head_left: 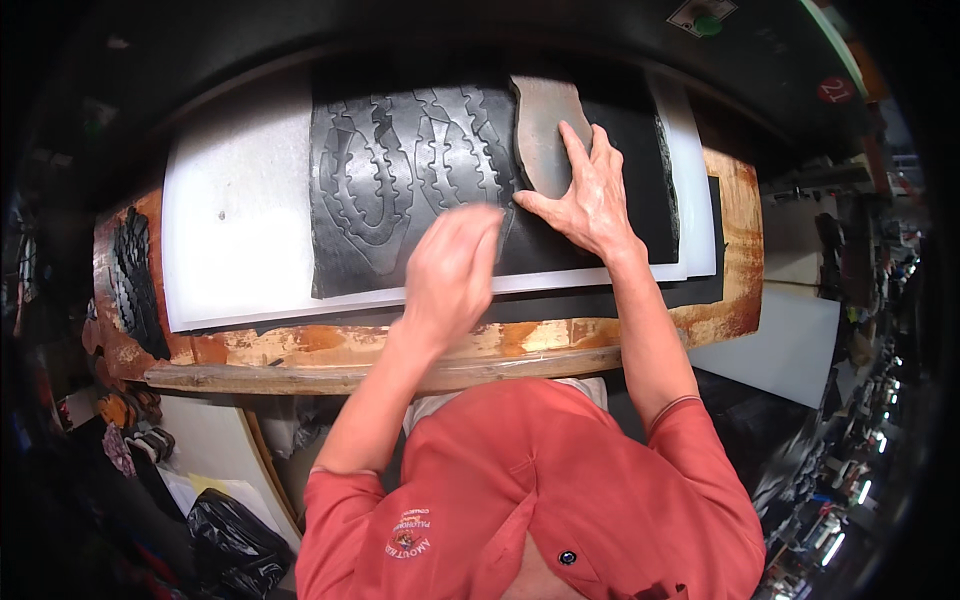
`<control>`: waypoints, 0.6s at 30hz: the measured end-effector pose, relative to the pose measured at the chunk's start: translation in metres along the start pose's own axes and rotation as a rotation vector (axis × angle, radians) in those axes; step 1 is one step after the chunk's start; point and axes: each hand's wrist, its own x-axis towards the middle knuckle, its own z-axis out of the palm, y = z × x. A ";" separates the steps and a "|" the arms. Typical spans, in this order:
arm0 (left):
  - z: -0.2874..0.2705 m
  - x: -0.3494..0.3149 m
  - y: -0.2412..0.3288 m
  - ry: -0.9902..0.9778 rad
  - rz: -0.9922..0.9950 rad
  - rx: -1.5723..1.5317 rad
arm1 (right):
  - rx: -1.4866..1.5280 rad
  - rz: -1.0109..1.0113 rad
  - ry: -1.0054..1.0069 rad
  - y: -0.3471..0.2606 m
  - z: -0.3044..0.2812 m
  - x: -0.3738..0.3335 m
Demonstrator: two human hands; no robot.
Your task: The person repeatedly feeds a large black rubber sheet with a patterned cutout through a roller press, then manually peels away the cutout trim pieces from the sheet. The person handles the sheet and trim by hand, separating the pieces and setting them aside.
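A flat, greyish-brown sole-shaped plate (543, 112) lies on the right part of a black rubber sheet (360, 280). My right hand (590, 200) rests with thumb and fingers spread over its near end, the thumb at its left edge and the fingertips on its face and right side. To its left, over the sheet, my left hand (455, 265) is smeared by motion; its fingers look bent, and what they hold, if anything, is hidden. Toothed sole outlines (370, 185) mark the sheet beyond my left hand.
White boards (240, 220) lie under the rubber sheet on a worn wooden table (240, 350). Ragged black scraps (132, 270) sit at the table's left end. A dark machine body (450, 25) overhangs the far side. A black plastic bag (235, 540) stands below left.
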 end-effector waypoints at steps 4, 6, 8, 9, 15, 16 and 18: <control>0.039 0.062 -0.031 -0.096 0.076 0.245 | 0.055 -0.007 0.030 -0.005 -0.002 0.011; 0.048 0.066 -0.037 -0.130 0.092 0.339 | 0.171 0.047 0.017 0.002 -0.011 0.012; 0.049 0.062 -0.041 -0.158 0.099 0.358 | 0.486 0.062 -0.033 0.015 -0.027 0.014; 0.048 0.061 -0.043 -0.169 0.105 0.363 | 0.681 0.080 -0.054 0.021 -0.034 0.016; 0.051 0.068 -0.032 -0.030 0.028 0.133 | 1.156 0.105 -0.040 0.039 -0.037 0.012; 0.056 0.069 -0.028 0.004 0.006 0.048 | 1.187 0.095 -0.030 0.040 -0.035 0.011; 0.071 0.070 -0.017 0.011 -0.037 -0.008 | 1.167 0.083 -0.036 0.042 -0.031 0.010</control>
